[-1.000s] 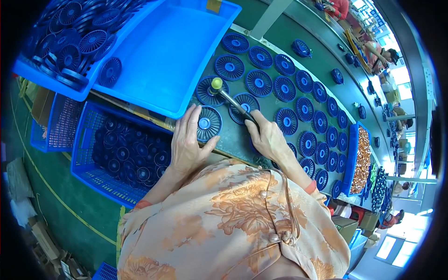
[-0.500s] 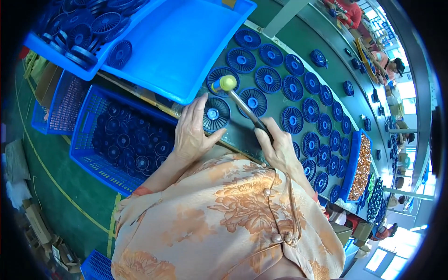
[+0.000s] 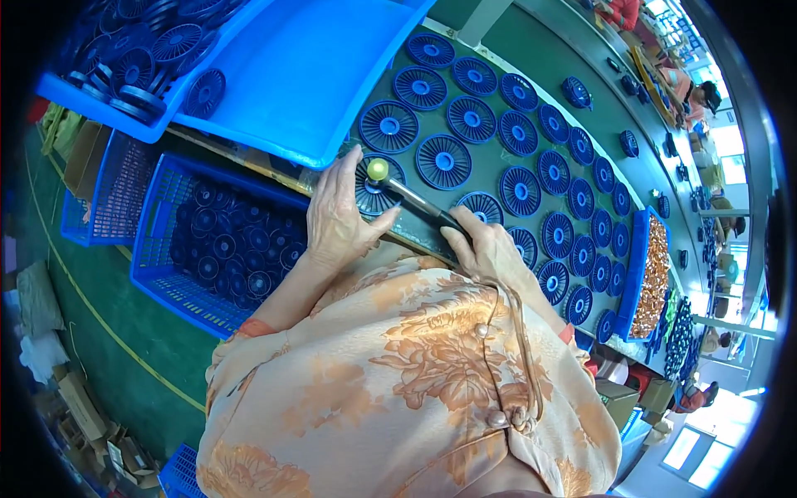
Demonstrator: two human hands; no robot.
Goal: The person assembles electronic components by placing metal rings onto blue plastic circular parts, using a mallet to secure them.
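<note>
Right hand (image 3: 490, 251) fingers wrapped round hammer (image 3: 415, 202). Left hand (image 3: 335, 219) fingers spread loose beside spoked blue wheel (image 3: 373, 201); can't tell if touching. Hammer's yellow tip (image 3: 378, 169) over wheel. More blue wheels (image 3: 471, 119) beyond. Farther: blue bin (image 3: 630, 275), coppery bits (image 3: 654, 274).

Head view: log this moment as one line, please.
right hand: grips hammer | hammer: head over blue disc | left hand: open, beside disc

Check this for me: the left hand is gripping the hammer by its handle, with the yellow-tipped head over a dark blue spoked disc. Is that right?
Not quite: the head view shows the right hand gripping the hammer by its handle, with the yellow-tipped head over a dark blue spoked disc.
</note>
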